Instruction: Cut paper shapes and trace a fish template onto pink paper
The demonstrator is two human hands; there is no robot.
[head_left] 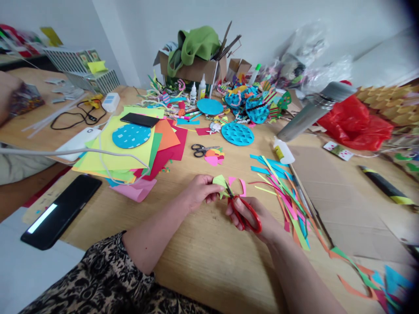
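Observation:
My left hand pinches a small piece of light green paper above the table. In my right hand is a pair of red-handled scissors, fingers wrapped round the handles. The dark blades lie against the green paper's right edge. Just behind the blades are pink paper scraps. Farther back lies a small pile of cut pink, orange and yellow pieces, touching black-handled scissors.
Coloured paper sheets and a phone lie left; another phone sits nearer. Paper strips, a glue bottle, cardboard and a steel flask occupy the right. Blue discs lie behind. At far left, another person's arm shows.

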